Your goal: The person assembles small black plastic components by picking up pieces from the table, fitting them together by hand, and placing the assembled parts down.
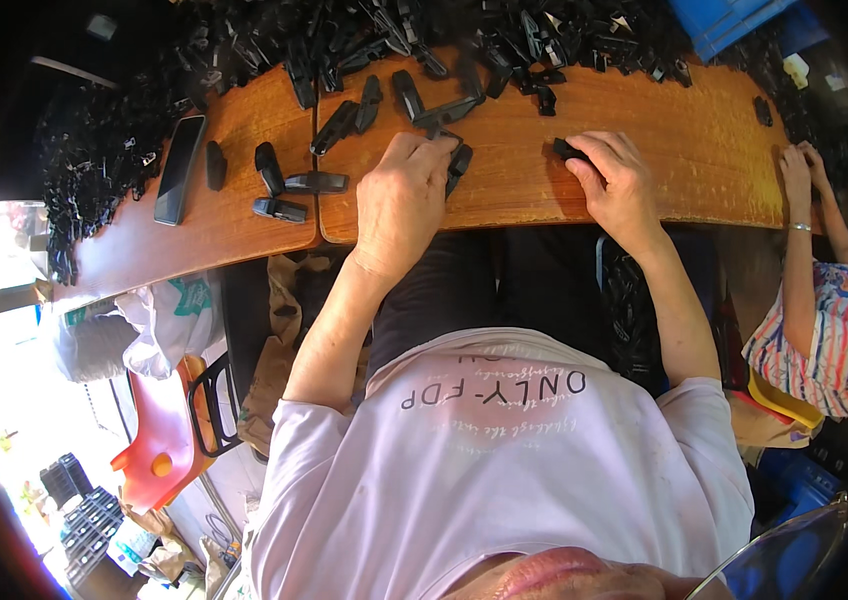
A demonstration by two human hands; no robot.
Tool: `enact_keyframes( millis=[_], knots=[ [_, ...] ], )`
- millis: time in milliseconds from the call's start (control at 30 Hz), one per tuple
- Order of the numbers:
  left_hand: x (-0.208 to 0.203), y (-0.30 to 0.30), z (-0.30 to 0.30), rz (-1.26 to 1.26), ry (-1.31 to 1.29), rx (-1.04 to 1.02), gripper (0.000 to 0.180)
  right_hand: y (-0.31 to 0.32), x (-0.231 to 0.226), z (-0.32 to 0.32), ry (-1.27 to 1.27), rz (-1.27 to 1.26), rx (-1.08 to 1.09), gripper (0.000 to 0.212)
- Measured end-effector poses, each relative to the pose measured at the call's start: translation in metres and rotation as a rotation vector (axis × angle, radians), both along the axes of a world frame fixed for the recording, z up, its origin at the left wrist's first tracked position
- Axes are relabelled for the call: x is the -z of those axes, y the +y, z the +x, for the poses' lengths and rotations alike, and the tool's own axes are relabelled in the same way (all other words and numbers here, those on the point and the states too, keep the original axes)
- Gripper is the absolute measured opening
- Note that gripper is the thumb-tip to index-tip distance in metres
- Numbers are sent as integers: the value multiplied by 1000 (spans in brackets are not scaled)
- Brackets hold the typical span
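My left hand (404, 195) is curled above the wooden table, its fingertips closed on a dark elongated plastic piece (458, 168) that sticks out past them. Part of that piece is hidden by the fingers. To the right, my right hand (619, 185) pinches a small black plastic part (568, 150) between thumb and forefinger just over the tabletop. Beyond my left hand lie several loose black clip-like pieces, one of them (335, 127) near the seam. More such pieces, including a flat one (316, 183), rest to the left of that hand.
A big heap of black plastic parts (374, 30) covers the table's far side, and another pile (104, 170) its left end. A smartphone (181, 170) lies at the left. A blue crate (729, 22) stands far right. Another person's hands (799, 175) rest at the right edge.
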State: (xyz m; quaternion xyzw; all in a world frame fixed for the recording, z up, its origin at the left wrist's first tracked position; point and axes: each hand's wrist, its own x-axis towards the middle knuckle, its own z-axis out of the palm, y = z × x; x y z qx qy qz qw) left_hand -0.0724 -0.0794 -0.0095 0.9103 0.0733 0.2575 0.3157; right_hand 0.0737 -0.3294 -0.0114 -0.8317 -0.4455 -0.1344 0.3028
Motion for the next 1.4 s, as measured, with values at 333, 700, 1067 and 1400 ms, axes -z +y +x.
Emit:
enact_keyframes(
  millis=[333,700,1067,1400],
  knots=[
    [-19,17,2,297,-125,94,36,21,3,-13,212,122,-151,20],
    [3,8,-3,151,-79,366,41,27,-5,-42,423,177,-215,19],
    [2,12,-1,-81,-101,366,52,38,-1,-35,222,134,-270,21],
    [-2,19,-32,222,-134,184,37,89,6,-33,199,200,-403,19]
  ],
)
